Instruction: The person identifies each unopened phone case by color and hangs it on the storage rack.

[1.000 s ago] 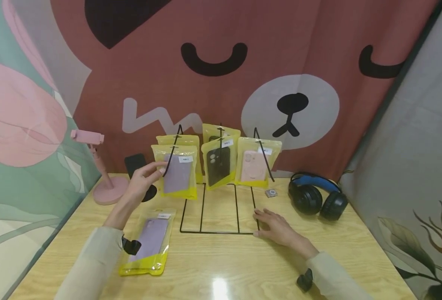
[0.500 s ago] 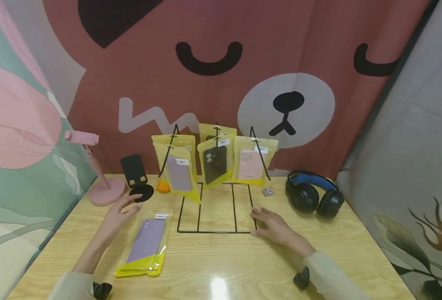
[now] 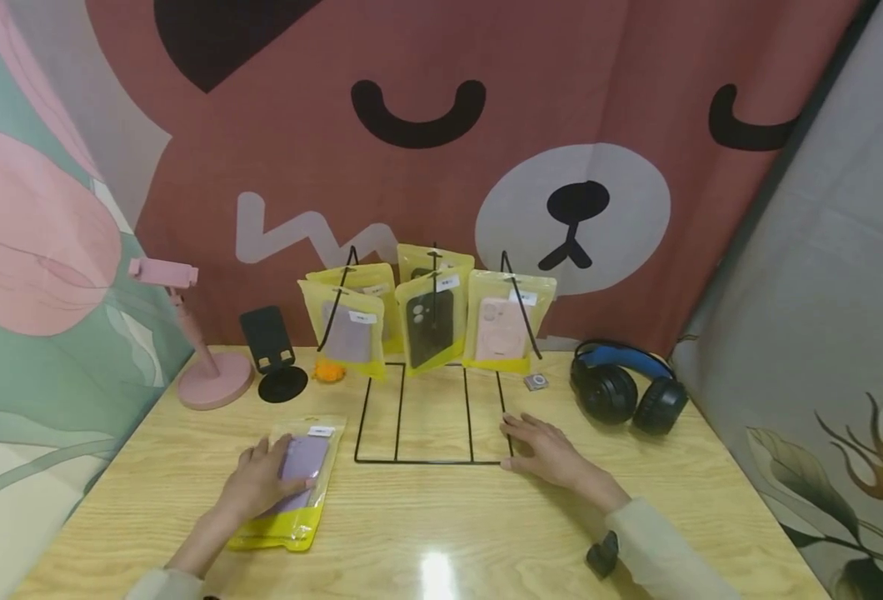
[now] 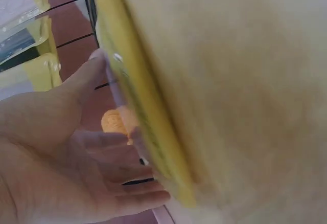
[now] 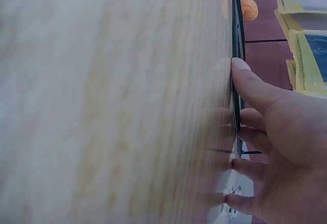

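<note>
A clear, yellow-trimmed packet with a purple phone case (image 3: 308,457) lies flat on the table at left. My left hand (image 3: 257,479) rests over its left part, fingers and thumb spread across it. The left wrist view shows the packet's yellow edge (image 4: 140,101) beyond the extended fingers. Similar packets hang from a black wire rack (image 3: 434,462): a purple case (image 3: 350,333) in front at left, a black case (image 3: 431,321) in the middle, a pink case (image 3: 503,329) at right. My right hand (image 3: 550,450) rests at the rack base's front right corner, fingers loosely extended.
Behind the left hand are a pink stand (image 3: 220,382), a black phone stand (image 3: 267,337) and a small orange object (image 3: 329,371). Black and blue headphones (image 3: 614,396) lie at right, near a small square item (image 3: 536,382). A printed curtain (image 3: 299,167) hangs behind.
My left hand has left the hanging purple-case packet and come down and toward me onto the flat packet. The hanging packet has swung on its hook. My right hand stays by the rack base.
</note>
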The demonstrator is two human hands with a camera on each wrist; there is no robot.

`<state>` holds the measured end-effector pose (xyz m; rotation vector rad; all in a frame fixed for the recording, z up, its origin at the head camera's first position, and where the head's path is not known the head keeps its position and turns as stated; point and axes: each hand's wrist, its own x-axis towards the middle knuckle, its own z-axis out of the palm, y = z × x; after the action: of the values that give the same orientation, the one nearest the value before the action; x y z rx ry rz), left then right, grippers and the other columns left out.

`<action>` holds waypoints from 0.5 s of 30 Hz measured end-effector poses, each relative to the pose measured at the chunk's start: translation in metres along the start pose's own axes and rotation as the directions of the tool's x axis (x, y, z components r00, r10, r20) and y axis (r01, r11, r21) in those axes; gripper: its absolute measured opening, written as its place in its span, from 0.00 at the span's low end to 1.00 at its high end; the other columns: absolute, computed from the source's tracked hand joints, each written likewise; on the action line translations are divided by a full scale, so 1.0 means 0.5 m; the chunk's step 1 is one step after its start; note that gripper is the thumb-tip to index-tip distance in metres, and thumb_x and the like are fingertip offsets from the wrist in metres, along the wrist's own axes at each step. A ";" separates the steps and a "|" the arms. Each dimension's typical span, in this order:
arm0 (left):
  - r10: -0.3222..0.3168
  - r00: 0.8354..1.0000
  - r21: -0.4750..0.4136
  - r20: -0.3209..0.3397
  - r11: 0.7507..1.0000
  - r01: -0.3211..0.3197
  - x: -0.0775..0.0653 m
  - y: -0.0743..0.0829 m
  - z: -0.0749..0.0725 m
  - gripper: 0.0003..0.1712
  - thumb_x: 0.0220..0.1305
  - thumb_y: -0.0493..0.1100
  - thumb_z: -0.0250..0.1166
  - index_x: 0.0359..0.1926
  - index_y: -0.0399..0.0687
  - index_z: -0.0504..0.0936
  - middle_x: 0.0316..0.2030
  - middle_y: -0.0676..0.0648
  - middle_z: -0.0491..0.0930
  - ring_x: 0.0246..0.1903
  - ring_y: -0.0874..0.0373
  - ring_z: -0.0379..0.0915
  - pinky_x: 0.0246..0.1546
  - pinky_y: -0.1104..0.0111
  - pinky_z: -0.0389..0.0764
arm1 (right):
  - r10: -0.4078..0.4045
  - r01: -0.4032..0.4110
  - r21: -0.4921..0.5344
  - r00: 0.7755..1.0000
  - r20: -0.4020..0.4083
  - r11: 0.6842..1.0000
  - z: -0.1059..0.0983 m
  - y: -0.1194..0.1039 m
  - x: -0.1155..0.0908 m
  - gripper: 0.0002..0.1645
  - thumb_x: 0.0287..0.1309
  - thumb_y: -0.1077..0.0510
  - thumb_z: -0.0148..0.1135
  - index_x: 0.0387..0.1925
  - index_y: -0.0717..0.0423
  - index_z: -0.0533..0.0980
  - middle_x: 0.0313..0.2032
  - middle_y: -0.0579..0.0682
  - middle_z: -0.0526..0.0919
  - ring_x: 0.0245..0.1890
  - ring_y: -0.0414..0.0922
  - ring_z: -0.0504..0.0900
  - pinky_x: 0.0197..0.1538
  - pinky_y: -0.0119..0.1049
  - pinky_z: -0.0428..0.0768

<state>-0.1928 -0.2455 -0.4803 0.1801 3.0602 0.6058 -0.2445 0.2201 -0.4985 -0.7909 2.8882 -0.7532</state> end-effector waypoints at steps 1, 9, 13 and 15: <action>0.005 1.000 -0.018 0.000 1.000 -0.005 0.002 0.000 -0.004 0.53 0.49 0.60 0.73 0.65 0.30 0.64 0.58 0.19 0.63 0.53 0.21 0.61 0.43 0.34 0.72 | 0.001 -0.001 0.001 1.000 -0.002 1.000 0.000 0.000 0.000 0.40 0.57 0.42 0.65 0.65 0.59 0.69 0.69 0.57 0.63 0.69 0.65 0.56 0.62 0.70 0.54; -0.007 1.000 -0.099 0.010 0.995 0.008 -0.001 0.008 -0.031 0.55 0.40 0.42 0.80 0.69 0.39 0.61 0.58 0.27 0.65 0.43 0.29 0.70 0.32 0.44 0.78 | -0.002 0.002 0.010 1.000 -0.004 1.000 0.000 -0.001 0.000 0.40 0.57 0.42 0.65 0.65 0.59 0.69 0.69 0.58 0.63 0.69 0.65 0.55 0.62 0.72 0.53; -0.035 0.999 -0.068 -0.019 0.997 0.033 -0.005 0.003 -0.040 0.58 0.37 0.43 0.82 0.69 0.41 0.60 0.54 0.26 0.64 0.41 0.34 0.70 0.29 0.46 0.77 | -0.002 0.002 0.010 1.000 -0.011 1.000 0.002 -0.002 0.000 0.40 0.57 0.42 0.65 0.65 0.60 0.70 0.68 0.58 0.64 0.69 0.66 0.56 0.61 0.72 0.53; -0.040 0.998 -0.058 -0.041 0.998 0.038 -0.006 -0.003 -0.042 0.59 0.36 0.44 0.82 0.69 0.42 0.61 0.49 0.25 0.65 0.38 0.36 0.70 0.25 0.51 0.76 | -0.002 0.002 0.012 1.000 -0.012 1.000 0.002 -0.002 0.001 0.40 0.57 0.42 0.65 0.64 0.60 0.70 0.68 0.58 0.64 0.69 0.66 0.56 0.61 0.72 0.53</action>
<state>-0.1906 -0.2552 -0.4612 0.1078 3.0737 0.7030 -0.2442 0.2188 -0.4991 -0.7905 2.8912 -0.7767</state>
